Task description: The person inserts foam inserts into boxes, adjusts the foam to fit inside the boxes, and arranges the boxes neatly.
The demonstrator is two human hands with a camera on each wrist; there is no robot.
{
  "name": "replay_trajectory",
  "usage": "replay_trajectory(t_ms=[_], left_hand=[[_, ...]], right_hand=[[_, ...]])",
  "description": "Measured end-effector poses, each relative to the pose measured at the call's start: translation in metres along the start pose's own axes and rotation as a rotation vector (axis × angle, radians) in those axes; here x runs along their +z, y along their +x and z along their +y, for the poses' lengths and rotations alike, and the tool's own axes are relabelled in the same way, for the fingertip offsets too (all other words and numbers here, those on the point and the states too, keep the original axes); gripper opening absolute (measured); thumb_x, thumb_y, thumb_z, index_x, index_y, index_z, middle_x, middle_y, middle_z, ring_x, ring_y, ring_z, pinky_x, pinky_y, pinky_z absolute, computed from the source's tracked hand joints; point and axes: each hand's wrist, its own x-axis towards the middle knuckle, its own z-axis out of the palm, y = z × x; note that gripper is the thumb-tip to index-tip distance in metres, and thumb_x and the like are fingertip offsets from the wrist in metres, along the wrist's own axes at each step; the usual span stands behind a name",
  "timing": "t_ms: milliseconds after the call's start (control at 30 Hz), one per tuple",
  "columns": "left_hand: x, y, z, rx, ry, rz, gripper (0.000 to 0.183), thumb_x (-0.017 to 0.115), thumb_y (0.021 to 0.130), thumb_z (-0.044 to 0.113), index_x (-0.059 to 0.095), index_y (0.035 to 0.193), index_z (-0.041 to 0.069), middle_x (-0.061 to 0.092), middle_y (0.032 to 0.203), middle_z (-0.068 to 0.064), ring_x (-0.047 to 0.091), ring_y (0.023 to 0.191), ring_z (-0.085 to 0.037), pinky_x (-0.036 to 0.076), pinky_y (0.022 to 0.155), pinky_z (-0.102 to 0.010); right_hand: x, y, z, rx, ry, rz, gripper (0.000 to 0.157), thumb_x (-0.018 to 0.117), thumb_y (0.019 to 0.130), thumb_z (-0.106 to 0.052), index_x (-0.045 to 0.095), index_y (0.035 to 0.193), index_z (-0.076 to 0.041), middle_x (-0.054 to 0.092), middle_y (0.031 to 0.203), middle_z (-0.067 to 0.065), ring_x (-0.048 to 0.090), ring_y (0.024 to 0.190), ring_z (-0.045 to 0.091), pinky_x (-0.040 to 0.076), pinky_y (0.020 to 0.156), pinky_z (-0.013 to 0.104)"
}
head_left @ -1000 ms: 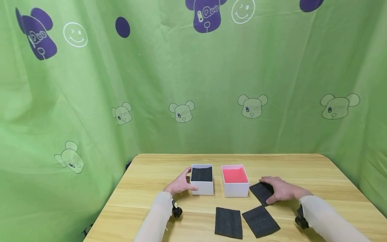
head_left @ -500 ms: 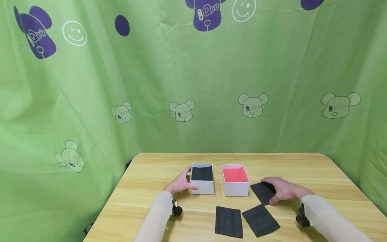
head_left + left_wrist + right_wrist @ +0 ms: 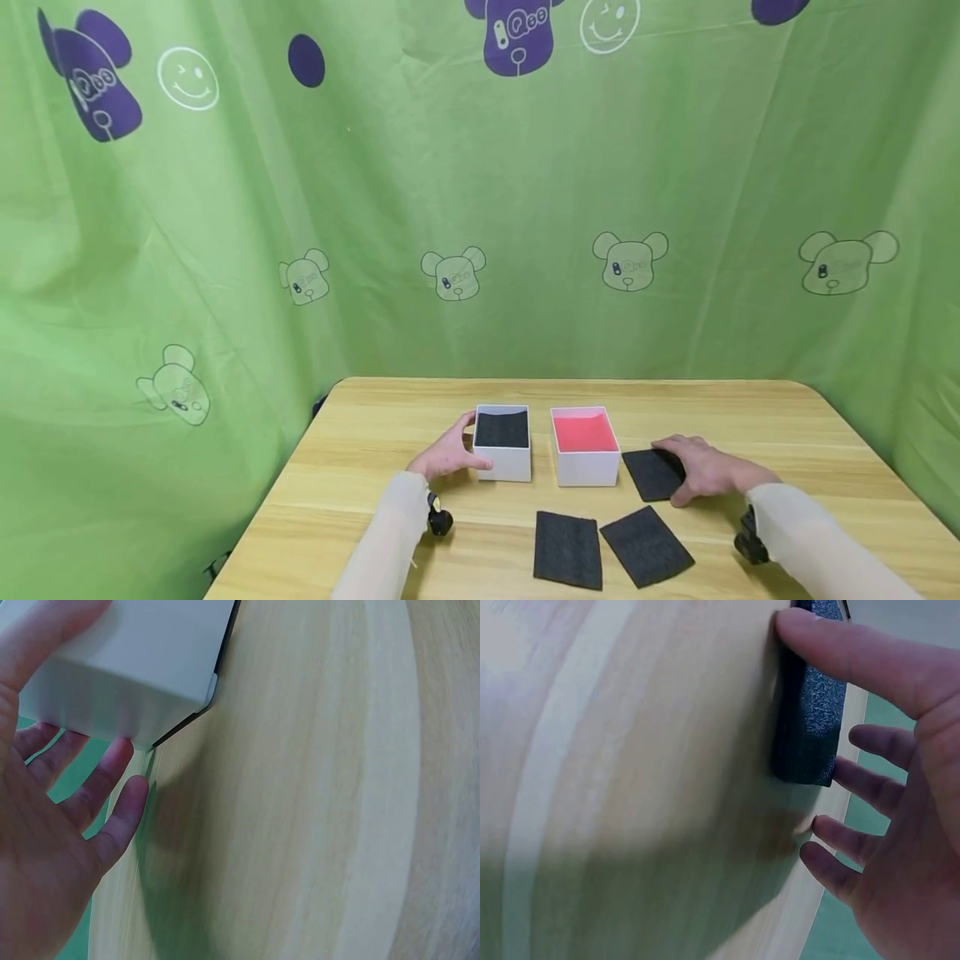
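My left hand (image 3: pixel 447 452) holds a white box (image 3: pixel 502 464) at its left side, thumb on the front wall and fingers behind. In the left wrist view the fingertips touch the wall of the box (image 3: pixel 142 682). A black sheet (image 3: pixel 502 430) lies inside this box. My right hand (image 3: pixel 702 468) holds a black square pad (image 3: pixel 651 475) flat on the table, thumb at its near edge and fingers at its far edge. The right wrist view shows the end of the pad (image 3: pixel 810 727) between thumb and forefinger; the other fingers are spread.
A second white box (image 3: pixel 587 470), with a red sheet (image 3: pixel 583 433) inside, stands between the hands. Two more black pads, one left (image 3: pixel 567 550) and one right (image 3: pixel 647 547), lie nearer on the wooden table (image 3: pixel 375 408). A green curtain (image 3: pixel 525 333) hangs behind.
My right hand has turned the black pad and shifted it slightly right, so it lies squarer to the table and apart from the nearer pad. The left hand and its box stay put.
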Motion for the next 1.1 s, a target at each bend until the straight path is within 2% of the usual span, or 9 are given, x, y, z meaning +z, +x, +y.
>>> replay_trajectory(t_ms=[233,400,767,933,1100], left_hand=[[-0.001,0.000,0.000,-0.002,0.002,-0.005,0.096,0.078,0.073,0.001,0.019,0.148,0.001,0.037,0.140,-0.018,0.052,0.111,-0.029,0.047,0.090,-0.036],[-0.001,-0.001,0.000,-0.006,0.004,0.005,0.096,0.079,0.073,0.001,0.019,0.148,0.001,0.038,0.140,-0.017,0.052,0.112,-0.030,0.046,0.092,-0.037],[0.000,0.000,0.000,-0.009,-0.003,-0.004,0.095,0.078,0.073,0.001,0.019,0.147,0.001,0.037,0.141,-0.018,0.052,0.112,-0.029,0.047,0.091,-0.036],[-0.001,0.006,-0.011,-0.003,-0.017,0.000,0.096,0.079,0.072,0.000,0.019,0.147,0.001,0.037,0.141,-0.018,0.052,0.111,-0.029,0.047,0.090,-0.036],[-0.001,0.013,-0.027,-0.011,0.002,0.011,0.098,0.080,0.072,0.002,0.019,0.149,0.007,0.034,0.144,-0.014,0.051,0.114,-0.028,0.046,0.092,-0.036]], right_hand=[[0.001,-0.001,-0.003,0.000,0.028,0.019,0.094,0.087,0.055,-0.026,0.045,0.134,0.003,0.046,0.132,0.026,0.038,0.118,0.050,0.035,0.092,0.064],[0.002,-0.001,-0.004,0.008,-0.004,0.040,0.094,0.086,0.057,-0.030,0.045,0.135,0.001,0.047,0.130,0.026,0.039,0.118,0.050,0.033,0.091,0.067],[0.001,-0.001,-0.010,0.020,-0.020,0.105,0.095,0.083,0.059,-0.035,0.042,0.136,0.002,0.046,0.120,0.024,0.047,0.108,0.043,0.043,0.082,0.062],[-0.002,-0.001,-0.015,0.031,-0.046,0.118,0.092,0.082,0.061,-0.036,0.043,0.135,0.003,0.047,0.120,0.024,0.047,0.108,0.044,0.042,0.082,0.062],[-0.002,-0.004,-0.017,0.029,-0.058,0.125,0.088,0.081,0.063,-0.037,0.045,0.133,0.004,0.047,0.123,0.028,0.045,0.110,0.048,0.039,0.083,0.067]])
